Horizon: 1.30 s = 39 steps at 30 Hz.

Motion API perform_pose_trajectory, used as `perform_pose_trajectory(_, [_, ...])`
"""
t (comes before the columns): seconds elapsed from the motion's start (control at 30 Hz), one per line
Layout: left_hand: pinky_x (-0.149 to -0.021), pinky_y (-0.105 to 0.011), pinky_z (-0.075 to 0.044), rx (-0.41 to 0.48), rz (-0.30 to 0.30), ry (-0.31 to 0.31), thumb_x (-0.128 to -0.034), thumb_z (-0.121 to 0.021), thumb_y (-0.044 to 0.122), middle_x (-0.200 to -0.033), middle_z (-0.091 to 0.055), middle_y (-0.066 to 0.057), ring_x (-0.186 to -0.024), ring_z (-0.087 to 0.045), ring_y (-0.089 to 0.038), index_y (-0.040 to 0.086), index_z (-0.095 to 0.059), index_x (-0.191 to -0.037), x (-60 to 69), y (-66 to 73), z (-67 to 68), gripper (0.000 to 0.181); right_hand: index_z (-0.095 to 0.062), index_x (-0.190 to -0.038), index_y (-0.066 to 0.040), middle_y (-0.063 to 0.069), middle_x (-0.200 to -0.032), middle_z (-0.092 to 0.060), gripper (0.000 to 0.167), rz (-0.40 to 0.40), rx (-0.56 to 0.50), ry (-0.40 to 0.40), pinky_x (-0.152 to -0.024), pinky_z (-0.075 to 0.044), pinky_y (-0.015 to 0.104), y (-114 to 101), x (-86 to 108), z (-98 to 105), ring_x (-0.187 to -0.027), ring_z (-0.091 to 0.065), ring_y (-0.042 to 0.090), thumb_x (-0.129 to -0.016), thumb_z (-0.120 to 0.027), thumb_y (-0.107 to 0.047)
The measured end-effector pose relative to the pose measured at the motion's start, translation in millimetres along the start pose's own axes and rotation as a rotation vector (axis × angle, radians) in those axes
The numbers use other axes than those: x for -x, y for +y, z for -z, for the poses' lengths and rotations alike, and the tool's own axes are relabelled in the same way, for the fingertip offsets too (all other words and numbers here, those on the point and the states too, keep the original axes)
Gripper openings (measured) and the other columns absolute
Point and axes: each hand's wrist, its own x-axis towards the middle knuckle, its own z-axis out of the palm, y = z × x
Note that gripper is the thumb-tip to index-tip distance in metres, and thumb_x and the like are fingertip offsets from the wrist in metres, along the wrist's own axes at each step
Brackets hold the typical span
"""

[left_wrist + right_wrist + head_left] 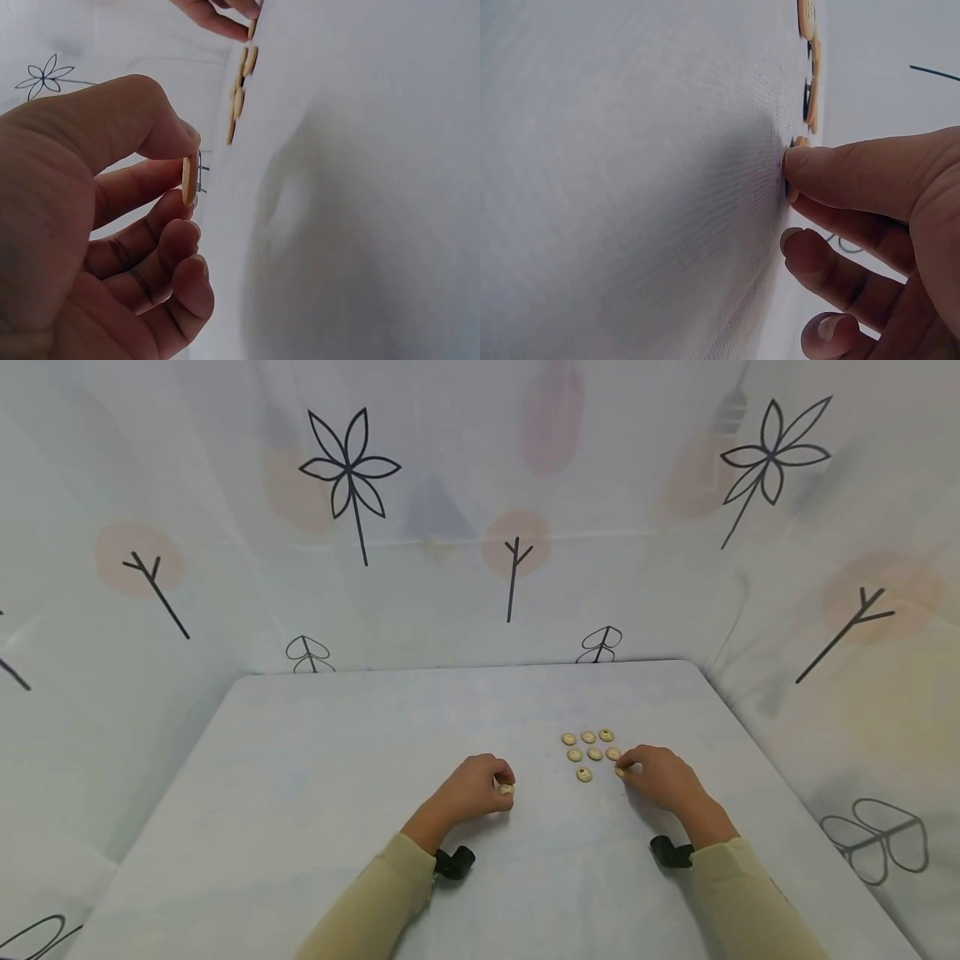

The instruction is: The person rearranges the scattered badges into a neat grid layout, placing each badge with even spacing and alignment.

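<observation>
Small round wooden discs with dark marks on their faces lie in rows on the white table; one disc (584,774) sits at the left of the nearest row. At that row's right end my right hand (663,778) pinches another disc (793,192) between thumb and finger, down at the table surface. Farther left, my left hand (472,791) holds a disc (189,180) on edge between thumb and fingertips, raised above the table. Its other fingers are curled. Fingers partly hide the disc under the right hand.
Two rows of three discs lie beyond, with a middle disc (595,753) in the second row. A white cloth covers the table (337,735). Patterned curtains (450,585) with plant drawings hang at the back and sides. Each wrist wears a black camera (455,862).
</observation>
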Motion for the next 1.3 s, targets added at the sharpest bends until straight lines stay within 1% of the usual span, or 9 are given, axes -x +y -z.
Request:
perform_pose_trajectory(0.2, [-0.072,-0.022,-0.045,-0.012,-0.001,-0.031,-0.079,-0.069,0.018,-0.091,-0.062,0.008,-0.08,-0.052,-0.007,0.017,-0.069,-0.096,-8.6,9.9,-6.5,0.017,-0.072,-0.105,-0.009,0.018,-0.118,-0.066,0.019,-0.001,-0.001,0.007,-0.091,-0.045,0.057,1.8,0.0,-1.7,-0.114,-0.056,0.042,-0.087,-0.066,-0.015])
perform_pose_trajectory(0.4, [-0.077,-0.022,-0.046,-0.048,-0.028,-0.042,-0.0801,-0.069,0.019,-0.093,-0.062,0.009,-0.084,-0.054,-0.005,0.018,-0.069,-0.096,-19.2,19.4,-11.4,0.016,-0.072,-0.105,-0.009,0.018,-0.118,-0.066,0.02,-0.003,-0.006,0.01,-0.09,-0.045,0.057,4.0,-0.2,-2.6,-0.114,-0.056,0.043,-0.087,-0.067,-0.016])
perform_pose_trajectory(0.47, [-0.079,-0.022,-0.046,-0.054,-0.029,-0.045,-0.0806,-0.068,0.019,-0.093,-0.062,0.009,-0.086,-0.054,-0.005,0.018,-0.069,-0.097,-23.5,22.6,-12.4,0.016,-0.072,-0.105,-0.009,0.018,-0.119,-0.066,0.02,-0.004,-0.007,0.012,-0.09,-0.045,0.057,4.4,-0.4,-3.4,-0.114,-0.056,0.043,-0.087,-0.067,-0.016])
perform_pose_trajectory(0.7, [-0.08,-0.021,-0.046,-0.072,-0.049,-0.052,-0.08,-0.069,0.019,-0.092,-0.061,0.009,-0.085,-0.054,-0.005,0.017,-0.069,-0.097,-35.2,36.6,-15.1,0.017,-0.072,-0.104,-0.009,0.017,-0.118,-0.066,0.019,0.003,-0.015,0.014,-0.091,-0.045,0.057,3.6,-1.3,-3.8,-0.115,-0.056,0.042,-0.087,-0.067,-0.016])
perform_pose_trajectory(0.93, [-0.079,-0.019,-0.046,-0.12,-0.073,-0.065,-0.0812,-0.069,0.02,-0.092,-0.06,0.01,-0.085,-0.053,-0.004,0.018,-0.069,-0.099,-45.8,50.1,-20.5,0.018,-0.072,-0.105,-0.01,0.016,-0.117,-0.066,0.019,0.005,-0.022,0.01,-0.091,-0.045,0.057,4.3,-2.3,-3.9,-0.114,-0.056,0.041,-0.088,-0.067,-0.015])
perform_pose_trajectory(1.1, [-0.075,-0.018,-0.044,-0.17,-0.097,-0.064,-0.0808,-0.068,0.02,-0.091,-0.059,0.009,-0.081,-0.051,-0.005,0.018,-0.069,-0.1,-53.0,59.6,-23.8,0.019,-0.072,-0.105,-0.01,0.016,-0.117,-0.067,0.02,0.009,-0.017,0.008,-0.09,-0.045,0.057,5.1,-3.1,-3.1,-0.114,-0.057,0.041,-0.087,-0.067,-0.016])
perform_pose_trajectory(1.3, [-0.076,-0.018,-0.045,-0.175,-0.088,-0.062,-0.0813,-0.069,0.022,-0.093,-0.06,0.01,-0.082,-0.052,-0.004,0.018,-0.069,-0.101,-59.7,68.6,-29.9,0.02,-0.072,-0.107,-0.01,0.017,-0.118,-0.066,0.021,0.0,-0.022,-0.006,-0.092,-0.044,0.058,6.5,-3.8,-1.4,-0.114,-0.056,0.042,-0.087,-0.067,-0.015])
